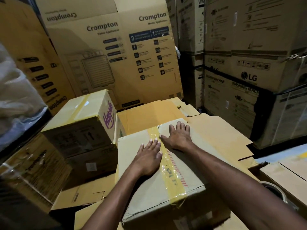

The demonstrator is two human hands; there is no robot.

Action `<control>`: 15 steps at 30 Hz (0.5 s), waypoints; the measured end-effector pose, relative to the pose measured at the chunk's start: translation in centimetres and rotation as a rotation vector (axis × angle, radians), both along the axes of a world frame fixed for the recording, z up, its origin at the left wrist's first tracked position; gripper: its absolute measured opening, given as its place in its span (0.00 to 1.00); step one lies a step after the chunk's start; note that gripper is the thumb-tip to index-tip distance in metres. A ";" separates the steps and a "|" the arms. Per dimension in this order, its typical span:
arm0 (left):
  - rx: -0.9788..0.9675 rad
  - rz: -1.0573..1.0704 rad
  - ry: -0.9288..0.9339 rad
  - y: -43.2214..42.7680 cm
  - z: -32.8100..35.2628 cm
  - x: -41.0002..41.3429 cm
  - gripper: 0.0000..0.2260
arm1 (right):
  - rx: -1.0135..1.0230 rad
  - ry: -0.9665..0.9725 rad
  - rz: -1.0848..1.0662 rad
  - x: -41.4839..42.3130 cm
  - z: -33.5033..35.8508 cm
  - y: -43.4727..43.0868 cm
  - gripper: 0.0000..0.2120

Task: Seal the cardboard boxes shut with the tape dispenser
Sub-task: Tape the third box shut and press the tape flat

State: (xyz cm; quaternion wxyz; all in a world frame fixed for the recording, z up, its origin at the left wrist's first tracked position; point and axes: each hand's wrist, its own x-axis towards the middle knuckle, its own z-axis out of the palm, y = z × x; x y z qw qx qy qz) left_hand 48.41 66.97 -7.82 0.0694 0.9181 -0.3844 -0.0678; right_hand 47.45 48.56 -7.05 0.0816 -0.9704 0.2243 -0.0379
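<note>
Head: L hand (149, 157) & R hand (180, 137) lie flat on box (146, 193), flanking tape (172, 171).

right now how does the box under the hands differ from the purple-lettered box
The box under the hands is duller brown; the purple-lettered box is yellower. The left hand and right hand lie flat on the first; the second sits untouched atop another carton. Both are taped on top.
</note>
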 end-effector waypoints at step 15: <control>-0.222 0.243 -0.097 -1.0 0.9 -5.2 0.21 | 0.023 0.137 0.444 -16.8 0.9 -1.0 0.47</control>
